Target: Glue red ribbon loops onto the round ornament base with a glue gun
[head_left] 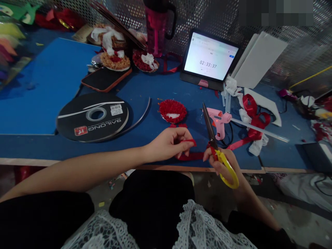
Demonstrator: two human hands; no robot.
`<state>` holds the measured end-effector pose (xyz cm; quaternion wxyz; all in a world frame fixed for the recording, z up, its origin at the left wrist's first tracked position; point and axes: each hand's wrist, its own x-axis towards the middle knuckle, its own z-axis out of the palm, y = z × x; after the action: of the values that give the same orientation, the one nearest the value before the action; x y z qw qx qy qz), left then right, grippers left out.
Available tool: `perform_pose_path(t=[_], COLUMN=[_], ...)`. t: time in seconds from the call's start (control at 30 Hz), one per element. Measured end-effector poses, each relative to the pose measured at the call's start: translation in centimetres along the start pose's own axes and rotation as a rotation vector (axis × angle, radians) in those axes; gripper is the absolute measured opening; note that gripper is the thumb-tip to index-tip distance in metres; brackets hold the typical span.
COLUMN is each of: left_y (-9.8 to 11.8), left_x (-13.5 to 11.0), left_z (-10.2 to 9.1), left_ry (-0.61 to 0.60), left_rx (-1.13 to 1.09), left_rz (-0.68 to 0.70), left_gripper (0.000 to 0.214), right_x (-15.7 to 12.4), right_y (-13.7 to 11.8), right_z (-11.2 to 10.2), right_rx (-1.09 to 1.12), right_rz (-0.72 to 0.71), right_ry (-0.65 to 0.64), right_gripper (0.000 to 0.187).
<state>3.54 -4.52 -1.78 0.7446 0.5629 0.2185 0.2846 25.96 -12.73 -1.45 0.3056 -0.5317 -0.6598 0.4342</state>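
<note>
My left hand [168,143] is closed in a pinch on a short strip of red ribbon [190,149] just above the table's front edge. My right hand [223,166] grips yellow-handled scissors [218,148], whose dark blades point up and away and look nearly closed. The scissors sit right beside the ribbon's right end. Just beyond my hands lies a round disc covered in red ribbon bits [172,110] with a white patch in its middle.
A pink glue gun [219,119] with a glue stick lies right of the disc, next to loose red and white ribbon [252,121]. A large black ribbon reel [92,117], a phone [105,79], a tablet [209,60] showing a timer, a pink mug [157,27] and finished ribbon discs [115,60] stand behind.
</note>
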Motion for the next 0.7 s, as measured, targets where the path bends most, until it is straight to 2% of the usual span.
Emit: perform_pose_path(t=[0.1, 0.27, 0.5, 0.7], left_y=[-0.5, -0.7, -0.6, -0.4], left_x=[-0.3, -0.5, -0.4, -0.5], left_z=[0.4, 0.3, 0.2, 0.3], left_ry=[-0.099, -0.162, -0.146, -0.162], left_rx=[0.048, 0.131, 0.112, 0.067], left_rz=[-0.065, -0.09, -0.061, -0.092], left_gripper=[0.021, 0.023, 0.016, 0.023], right_x=[0.9, 2.1, 2.1, 2.1], right_y=[-1.1, -2.4, -2.1, -2.0], right_z=[0.9, 1.9, 1.6, 2.0], right_rx=[-0.049, -0.15, -0.066, -0.145], right_rz=[-0.011, -0.029, -0.015, -0.044], right_ry=[0.024, 0.054, 0.064, 0.03], right_gripper=[0.031, 0.022, 0.025, 0.023])
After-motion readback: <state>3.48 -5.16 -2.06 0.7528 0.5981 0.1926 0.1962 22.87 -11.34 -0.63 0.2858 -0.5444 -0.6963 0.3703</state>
